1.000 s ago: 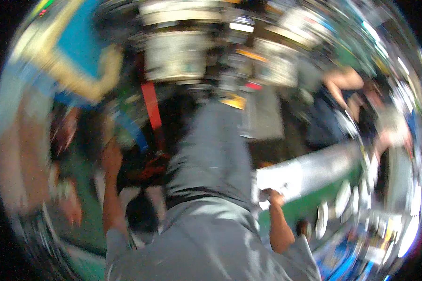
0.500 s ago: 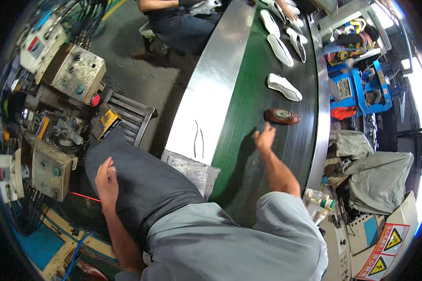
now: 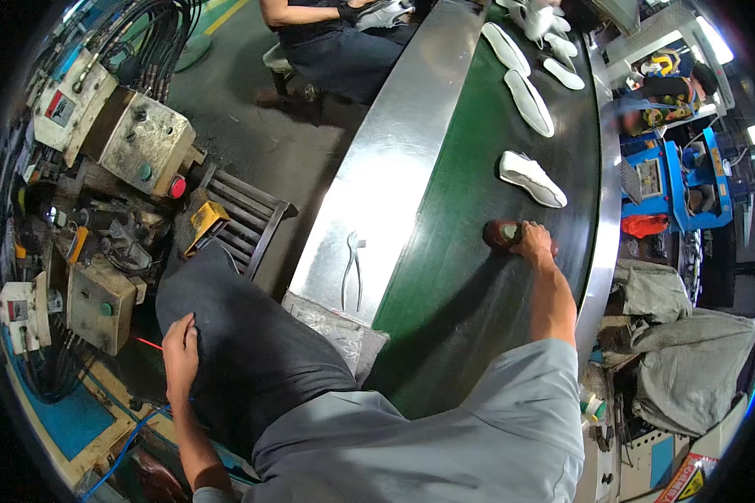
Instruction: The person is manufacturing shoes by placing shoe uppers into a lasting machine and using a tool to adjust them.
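Reaching out over the conveyor belt, my right hand (image 3: pixel 535 243) has its fingers wrapped over one end of a brown leather shoe (image 3: pixel 499 235). The shoe lies on the dark belt, and my hand covers much of it. Just beyond it is a white shoe (image 3: pixel 533 179). My left hand (image 3: pixel 180 348) rests against my dark trousers, its fingers loosely bent and nothing visible in them. A pair of metal pliers (image 3: pixel 351 270) lies on the shiny metal ledge (image 3: pixel 377 168) beside the belt, close to a grey patterned cloth (image 3: pixel 331 331).
More white shoes (image 3: pixel 528 102) lie farther up the belt (image 3: pixel 470 293). A co-worker (image 3: pixel 344 50) sits by the ledge at the far left, holding a shoe. Machine control boxes (image 3: pixel 147 138) and a slatted stool (image 3: pixel 243 214) stand left. Cloth-covered equipment (image 3: pixel 688 369) stands right.
My right hand has moved right and forward onto the brown shoe and grasped it. My left hand has lowered slightly by my leg. The view has shifted a little.
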A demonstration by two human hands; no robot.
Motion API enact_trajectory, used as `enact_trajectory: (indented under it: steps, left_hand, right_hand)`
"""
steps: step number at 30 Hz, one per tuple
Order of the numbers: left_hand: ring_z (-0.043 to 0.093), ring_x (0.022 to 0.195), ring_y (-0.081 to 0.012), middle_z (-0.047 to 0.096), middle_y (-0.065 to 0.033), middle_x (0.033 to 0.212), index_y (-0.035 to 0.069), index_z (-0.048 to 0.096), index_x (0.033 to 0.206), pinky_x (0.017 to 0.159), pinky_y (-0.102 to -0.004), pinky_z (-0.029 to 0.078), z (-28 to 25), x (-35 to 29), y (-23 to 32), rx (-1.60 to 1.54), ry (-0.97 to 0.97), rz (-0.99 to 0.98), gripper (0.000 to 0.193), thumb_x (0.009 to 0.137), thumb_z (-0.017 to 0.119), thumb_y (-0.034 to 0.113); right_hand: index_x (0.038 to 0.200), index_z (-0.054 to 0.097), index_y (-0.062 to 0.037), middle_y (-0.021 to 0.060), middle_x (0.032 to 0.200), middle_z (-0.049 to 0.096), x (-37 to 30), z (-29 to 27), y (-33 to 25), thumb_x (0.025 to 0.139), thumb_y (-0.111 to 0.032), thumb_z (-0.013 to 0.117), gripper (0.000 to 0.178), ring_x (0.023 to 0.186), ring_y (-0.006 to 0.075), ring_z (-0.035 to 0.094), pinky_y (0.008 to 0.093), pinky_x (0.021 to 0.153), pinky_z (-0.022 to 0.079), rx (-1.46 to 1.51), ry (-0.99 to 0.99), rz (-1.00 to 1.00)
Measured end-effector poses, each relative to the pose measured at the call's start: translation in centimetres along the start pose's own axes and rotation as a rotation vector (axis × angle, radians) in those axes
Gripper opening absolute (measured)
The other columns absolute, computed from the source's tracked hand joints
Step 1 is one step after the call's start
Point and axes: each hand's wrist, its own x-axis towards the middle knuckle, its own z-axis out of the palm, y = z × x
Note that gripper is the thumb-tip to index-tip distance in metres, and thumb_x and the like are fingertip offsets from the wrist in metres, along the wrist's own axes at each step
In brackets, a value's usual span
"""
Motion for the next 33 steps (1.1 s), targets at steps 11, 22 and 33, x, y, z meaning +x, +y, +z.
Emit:
enact_trajectory:
  steps: [11,22,33]
  left_hand:
    - [0.074,0.107,-0.0338,0.075,-0.0190,0.120,-0.003,0.068,0.136,0.095,-0.0377,0.057,7.1,4.8,8.8,-0.314,-0.103,0.303,0.032,0.105,0.062,0.004]
    - [0.062,0.134,-0.0216,0.052,-0.0213,0.159,0.015,0.026,0.174,0.109,-0.0348,0.051,5.1,6.7,9.2,-1.235,-0.248,0.180,0.091,0.100,0.078,0.012]
    - [0.071,0.117,-0.0265,0.074,-0.0155,0.128,0.002,0.063,0.146,0.100,-0.0360,0.054,-2.9,-0.7,-4.8,-0.738,0.456,0.125,0.046,0.106,0.071,0.023]
  right_hand:
    - [0.149,0.051,0.0079,0.0266,0.139,0.065,-18.6,8.8,-19.5,0.085,-0.031,0.093,0.085,0.131,0.0363,0.063,0.0448,0.113,0.047,1.093,0.605,0.501]
    - [0.153,0.056,-0.0068,0.0188,0.139,0.069,-25.3,-9.2,-40.9,0.093,-0.054,0.072,0.078,0.123,0.0333,0.068,0.0508,0.108,0.056,2.370,-0.877,-0.084]
    - [0.163,0.036,0.0070,0.0217,0.154,0.055,-31.5,-12.3,-57.0,0.094,-0.041,0.086,0.098,0.143,0.0288,0.055,0.0415,0.120,0.044,1.212,-0.913,-0.895]
